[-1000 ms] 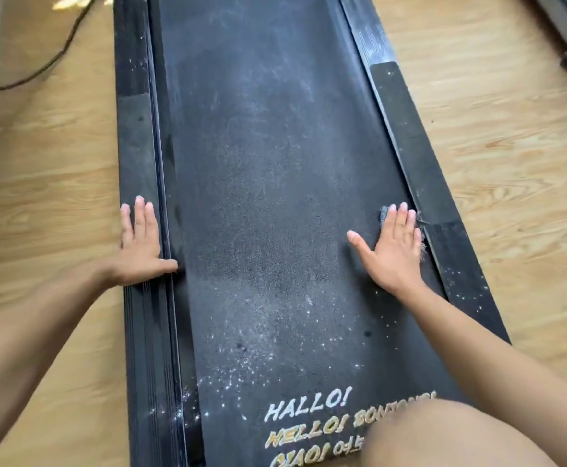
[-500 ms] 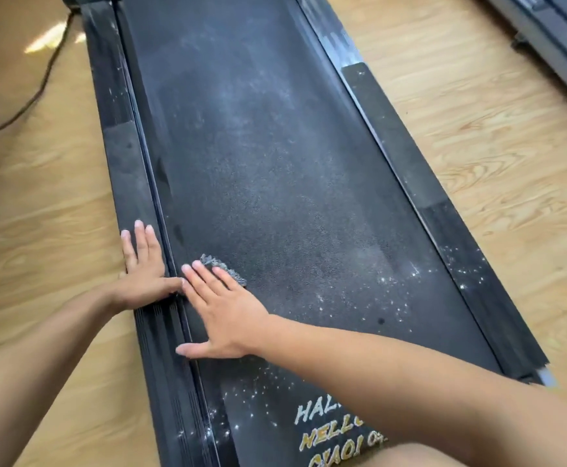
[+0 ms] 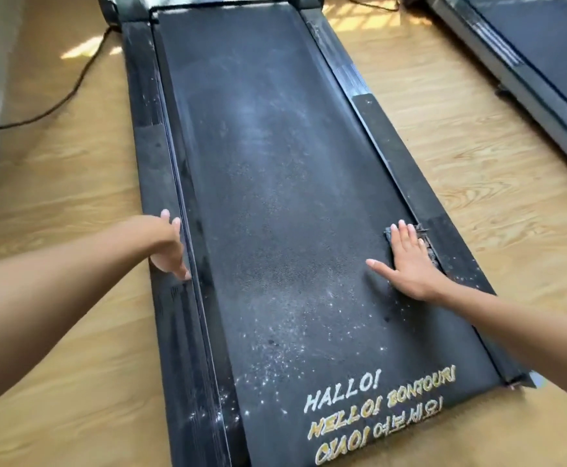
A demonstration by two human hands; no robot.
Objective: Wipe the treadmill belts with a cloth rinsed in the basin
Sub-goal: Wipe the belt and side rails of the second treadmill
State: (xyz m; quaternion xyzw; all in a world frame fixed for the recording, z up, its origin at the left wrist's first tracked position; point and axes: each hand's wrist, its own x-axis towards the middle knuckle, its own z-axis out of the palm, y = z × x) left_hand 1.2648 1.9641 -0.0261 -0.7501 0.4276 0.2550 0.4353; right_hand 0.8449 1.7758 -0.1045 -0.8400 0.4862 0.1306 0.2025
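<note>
In the head view, a dark cloth [image 3: 428,247] is pressed flat onto the right edge of the treadmill belt [image 3: 275,197], just beside the right side rail [image 3: 450,241], by the right hand [image 3: 410,264], its fingers held straight and close together, thumb spread. The left hand [image 3: 167,244] is rested on the left side rail [image 3: 150,156], fingers straight, nothing held. A black cable [image 3: 73,92] is laid across the wooden floor [image 3: 66,197] at left.
</note>
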